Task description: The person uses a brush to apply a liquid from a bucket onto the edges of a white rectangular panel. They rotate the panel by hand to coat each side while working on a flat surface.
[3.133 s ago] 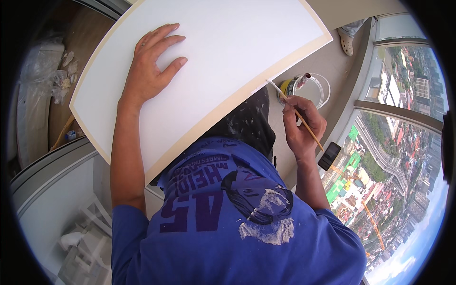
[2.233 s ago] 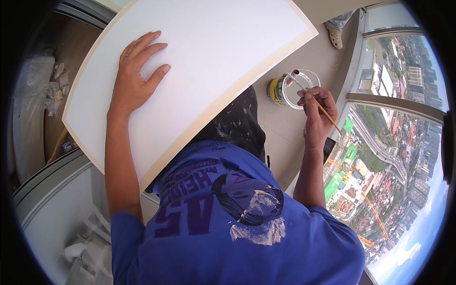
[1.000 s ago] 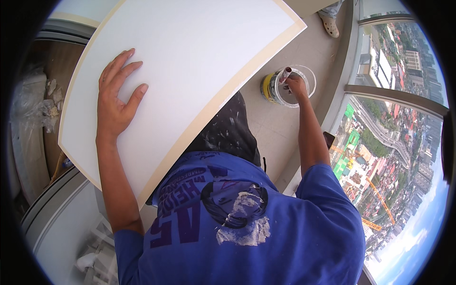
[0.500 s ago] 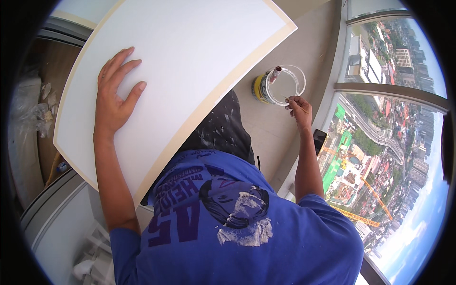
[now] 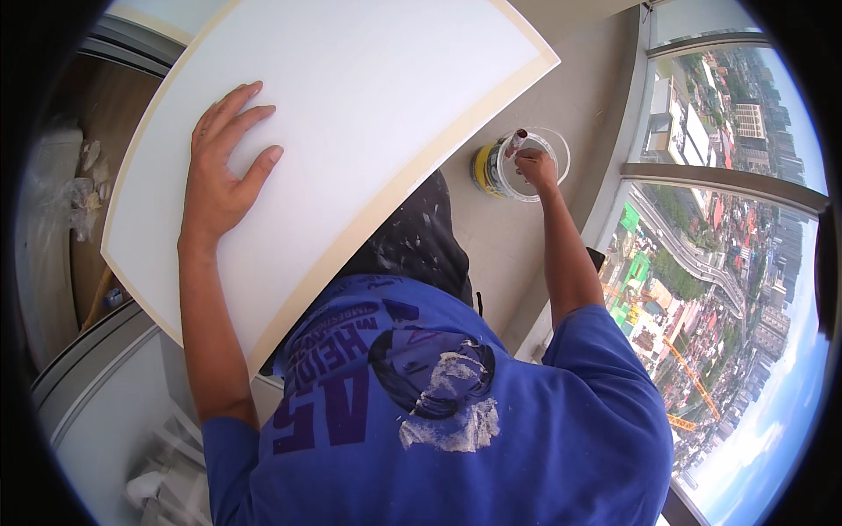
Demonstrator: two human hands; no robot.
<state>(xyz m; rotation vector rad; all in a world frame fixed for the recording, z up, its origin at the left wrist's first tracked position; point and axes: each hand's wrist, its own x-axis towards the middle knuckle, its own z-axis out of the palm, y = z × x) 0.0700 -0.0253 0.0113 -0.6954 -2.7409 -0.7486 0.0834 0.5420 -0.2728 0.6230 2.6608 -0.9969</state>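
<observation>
White panel (image 5: 368, 114): It was big and flat, with a cream border (image 5: 443, 145), and its near edge reached over the dark trousers (image 5: 412, 230).
Work at the pail: The right hand (image 5: 534, 167) was at the mouth of the yellow-sided pail (image 5: 487, 168). It seemed best to go slowly there and let any drips fall back inside. A red-brown stick (image 5: 517, 138) leaned at the rim just beside the hand, so it looked easy to bump.
Left hand (image 5: 217, 180): It lay on the panel with its fingers spread, gripping nothing. A light, even press would likely stop the panel sliding without smudging it.
Right grip: The fingers looked bent, but nobody could tell if they held something.
Panel and hands: The panel was right under the left palm. The right hand was past its cream border, apart from it.
</observation>
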